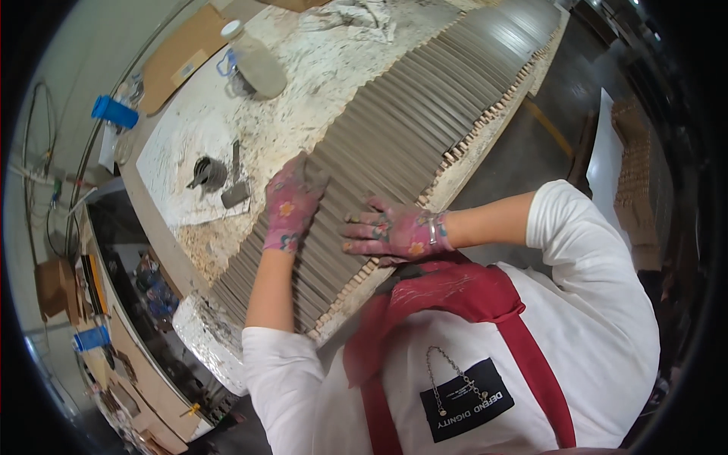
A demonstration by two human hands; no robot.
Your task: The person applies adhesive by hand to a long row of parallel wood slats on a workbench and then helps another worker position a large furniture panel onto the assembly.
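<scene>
A long row of narrow grey-brown strips point(394, 114) lies packed side by side, running diagonally across the table. Both my hands wear dirty pink gloves with a flower print. My left hand point(294, 201) rests on the strips at their far-left edge, its fingers partly bent but not wrapped round anything. On the near side, my right hand point(387, 231) lies palm down across the strips with its fingers spread. The pale strip ends point(485, 117) make an uneven line along the near edge. What lies under my palms is hidden.
On the stained white table point(303, 98) stand a cloudy jug point(258, 61) with a white cap and a dark round container point(209, 174). A flat scraper-like tool point(236, 195) lies beside them. Cardboard point(182, 57), a blue cup point(114, 111) and a foil-wrapped piece point(208, 341) are at the left.
</scene>
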